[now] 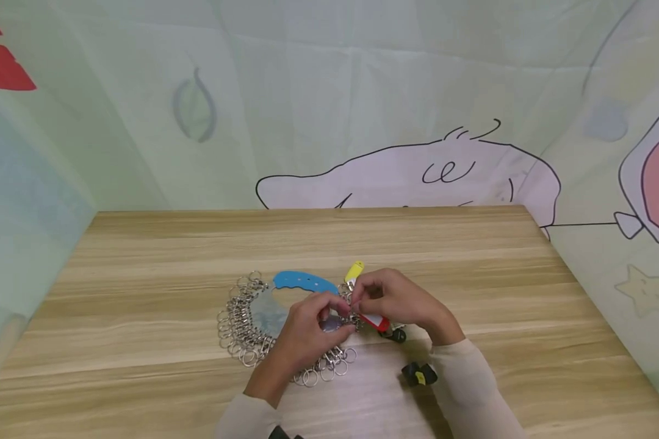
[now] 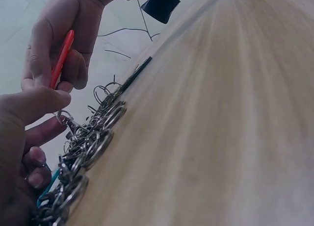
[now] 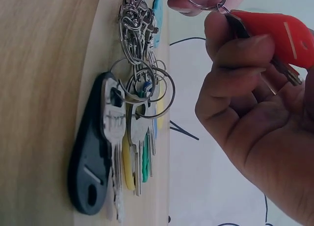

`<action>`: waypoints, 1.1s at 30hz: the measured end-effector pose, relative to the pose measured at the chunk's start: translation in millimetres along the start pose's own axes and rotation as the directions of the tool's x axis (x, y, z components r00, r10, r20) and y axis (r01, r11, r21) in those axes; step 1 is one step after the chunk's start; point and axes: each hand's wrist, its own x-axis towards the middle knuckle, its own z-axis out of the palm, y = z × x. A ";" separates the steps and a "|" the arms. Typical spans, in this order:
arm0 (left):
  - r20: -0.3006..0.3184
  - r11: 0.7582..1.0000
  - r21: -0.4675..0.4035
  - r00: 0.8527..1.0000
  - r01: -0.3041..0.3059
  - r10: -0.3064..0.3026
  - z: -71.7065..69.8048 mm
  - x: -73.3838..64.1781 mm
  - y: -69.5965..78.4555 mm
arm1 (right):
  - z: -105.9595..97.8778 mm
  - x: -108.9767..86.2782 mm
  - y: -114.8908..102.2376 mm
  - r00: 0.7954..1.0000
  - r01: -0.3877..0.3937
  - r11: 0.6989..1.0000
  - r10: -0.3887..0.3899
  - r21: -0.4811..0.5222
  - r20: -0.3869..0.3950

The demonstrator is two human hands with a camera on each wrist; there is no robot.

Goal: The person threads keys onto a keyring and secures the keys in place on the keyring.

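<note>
My right hand [image 1: 398, 299] holds a red key tag [image 3: 279, 35] and its key [image 3: 284, 69] between thumb and curled fingers. A thin wire loop joins the tag to a metal split ring [image 3: 223, 0]. My left hand [image 1: 310, 329] pinches that ring, seen in the left wrist view beside the left thumb [image 2: 41, 101]. Below both hands lies a large round key holder, its blue handle [image 1: 304, 281] at the back and small clasps with split rings [image 1: 227, 326] all around. Part of its right side is hidden by the hands.
Hanging off the holder's right side are a black key tag [image 3: 88, 152] with a key and a yellow key tag [image 1: 354, 271]. Other keys lie behind the black tag. The wooden table [image 1: 143, 256] reaches a printed cloth backdrop [image 1: 329, 110]. A black strap [image 1: 419, 374] shows at the right wrist.
</note>
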 end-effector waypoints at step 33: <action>-0.015 0.999 0.004 0.999 -0.035 0.035 0.1 -0.1 -1.6 | -1.3 -2.5 -6.1 0.998 0.057 0.997 -0.055 -0.046 0.035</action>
